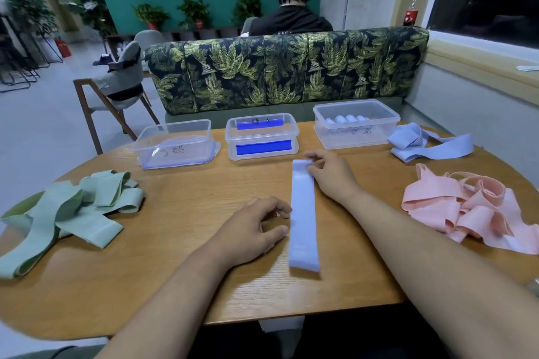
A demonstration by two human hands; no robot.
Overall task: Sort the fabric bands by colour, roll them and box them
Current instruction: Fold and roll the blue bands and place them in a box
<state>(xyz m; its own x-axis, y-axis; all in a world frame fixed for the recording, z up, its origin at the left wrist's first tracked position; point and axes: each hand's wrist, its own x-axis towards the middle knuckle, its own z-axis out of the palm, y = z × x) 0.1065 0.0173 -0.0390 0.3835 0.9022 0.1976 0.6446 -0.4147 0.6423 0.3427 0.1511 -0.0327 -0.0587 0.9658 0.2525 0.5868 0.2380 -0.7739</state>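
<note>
A light blue fabric band (304, 221) lies flat and straight on the wooden table (186, 277), running away from me. My right hand (331, 173) pinches its far end, fingers curled at the band's top edge. My left hand (255, 226) rests on the table at the band's left edge, fingertips touching it near the middle. Several rolled blue bands (348, 119) sit in the right clear box (357, 124). Loose blue bands (420, 144) lie far right, pink bands (478, 213) at the right, green bands (67, 213) at the left.
The middle clear box (261, 137) has blue clips. The left clear box (175, 143) stands on its blue-rimmed lid. Behind the table is a leaf-patterned bench (285, 70) with a person in a cap seated beyond. A chair (116, 87) stands back left.
</note>
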